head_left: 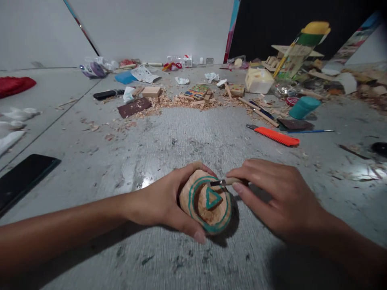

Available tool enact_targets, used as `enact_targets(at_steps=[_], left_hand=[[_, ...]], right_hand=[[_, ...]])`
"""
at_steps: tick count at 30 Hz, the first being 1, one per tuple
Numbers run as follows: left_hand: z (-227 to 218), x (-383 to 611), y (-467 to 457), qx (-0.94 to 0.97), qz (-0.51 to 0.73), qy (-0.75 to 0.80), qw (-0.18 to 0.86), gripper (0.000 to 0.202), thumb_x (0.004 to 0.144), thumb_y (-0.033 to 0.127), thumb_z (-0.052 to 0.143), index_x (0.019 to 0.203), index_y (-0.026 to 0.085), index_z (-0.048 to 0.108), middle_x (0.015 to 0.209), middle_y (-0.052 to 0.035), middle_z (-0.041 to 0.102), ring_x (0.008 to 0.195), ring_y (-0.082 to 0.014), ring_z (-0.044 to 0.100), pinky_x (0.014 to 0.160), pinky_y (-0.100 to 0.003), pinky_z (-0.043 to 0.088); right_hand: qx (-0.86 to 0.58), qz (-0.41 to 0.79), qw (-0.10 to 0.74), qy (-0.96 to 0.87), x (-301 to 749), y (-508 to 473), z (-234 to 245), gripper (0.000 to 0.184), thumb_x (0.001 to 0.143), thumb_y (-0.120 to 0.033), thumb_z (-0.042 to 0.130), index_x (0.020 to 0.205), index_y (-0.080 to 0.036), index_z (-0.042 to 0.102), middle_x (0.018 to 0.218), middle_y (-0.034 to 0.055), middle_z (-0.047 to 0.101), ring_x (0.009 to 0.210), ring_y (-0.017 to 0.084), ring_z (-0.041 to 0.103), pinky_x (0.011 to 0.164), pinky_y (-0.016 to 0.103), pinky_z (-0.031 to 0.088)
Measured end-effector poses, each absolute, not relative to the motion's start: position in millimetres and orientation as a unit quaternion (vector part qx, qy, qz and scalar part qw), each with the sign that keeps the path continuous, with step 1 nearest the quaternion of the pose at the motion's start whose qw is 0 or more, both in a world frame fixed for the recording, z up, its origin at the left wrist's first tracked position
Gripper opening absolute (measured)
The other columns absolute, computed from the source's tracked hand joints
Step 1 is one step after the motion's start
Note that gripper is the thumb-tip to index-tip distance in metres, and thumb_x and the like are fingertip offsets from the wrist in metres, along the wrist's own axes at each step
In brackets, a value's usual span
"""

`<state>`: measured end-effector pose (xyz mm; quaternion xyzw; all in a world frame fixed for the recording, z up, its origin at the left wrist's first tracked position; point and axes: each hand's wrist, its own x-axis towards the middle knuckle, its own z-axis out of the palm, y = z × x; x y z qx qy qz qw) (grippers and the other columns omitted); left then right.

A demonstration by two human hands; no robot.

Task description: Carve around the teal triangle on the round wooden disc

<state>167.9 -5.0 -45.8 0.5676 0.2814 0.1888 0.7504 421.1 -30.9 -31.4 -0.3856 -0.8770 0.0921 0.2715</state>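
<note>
My left hand (169,199) is wrapped round the left side of a rounded wooden block (187,193), its thumb along the near edge. Green rings and a green triangle mark the block's upward face, which is hollowed around the triangle. In my right hand (272,193), between thumb and forefinger, is a carving chisel (225,182) with a wooden handle. Its metal blade lies over the face by the triangle's upper corner; whether the edge touches the wood I cannot tell. Some fingers of both hands are hidden.
An orange utility knife (276,136) lies to the right, near a teal cylinder (304,107). A black phone (24,179) rests at the left. Wood shavings (163,104), brown sandpaper (134,107) and a small wooden block (151,92) are farther back. A yellow-topped bottle (313,36) leans at the back right.
</note>
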Motion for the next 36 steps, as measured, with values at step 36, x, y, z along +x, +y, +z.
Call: enact_targets(at_steps=[36], left_hand=[[-58.6,158.0,-0.2,0.501,0.201,0.209,0.815,0.085,0.052,0.011,0.100,0.122,0.022,0.051,0.114,-0.0059,0.069,0.101,-0.0212,0.066,0.085,-0.030,0.055]], right_hand=[[-0.428,0.118,0.295,-0.846,420.1,-44.2,-30.4,0.016,0.100,-0.032,0.059,0.109,-0.030,0.072,0.082,-0.0044,0.075,0.060,0.010,0.066,0.051,0.022,0.046]])
